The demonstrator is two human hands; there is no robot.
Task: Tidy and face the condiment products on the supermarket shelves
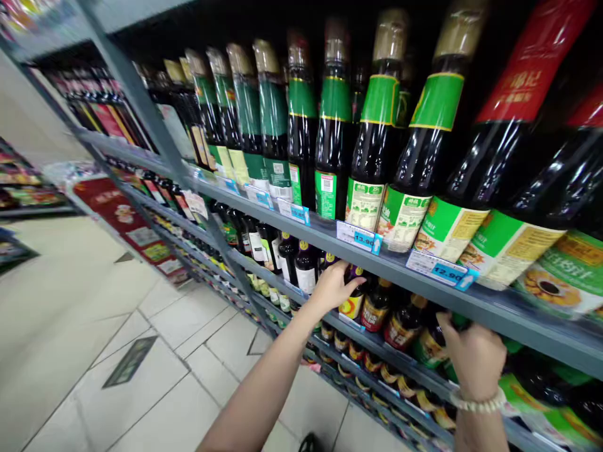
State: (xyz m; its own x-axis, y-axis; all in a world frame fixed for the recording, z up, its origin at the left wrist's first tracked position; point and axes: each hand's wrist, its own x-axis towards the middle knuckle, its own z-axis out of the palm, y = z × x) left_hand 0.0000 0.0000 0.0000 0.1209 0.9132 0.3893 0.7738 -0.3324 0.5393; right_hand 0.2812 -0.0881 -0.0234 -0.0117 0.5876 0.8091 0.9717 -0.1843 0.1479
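Supermarket shelving is seen from above at a slant, with open tiled floor (188,389) at left. The front edge of the upper shelf (527,323) runs from far left to near right, and little room is left between it and the bottle tops below; more room is found in front of the lower shelf (426,373). The left hand (335,287) is held at the lower row's tops, thumb spread away from the fingers. A purple-capped bottle with a yellow label (351,306) is placed just below that thumb. The right hand (475,355), nearer and farther right, is tucked under the upper edge; its fingers are hidden, so whether anything is gripped cannot be told. A green-labelled bottle (431,346) is set just left of it. Both bottles are stood upright on the lower shelf, long axes vertical, caps pointed up.
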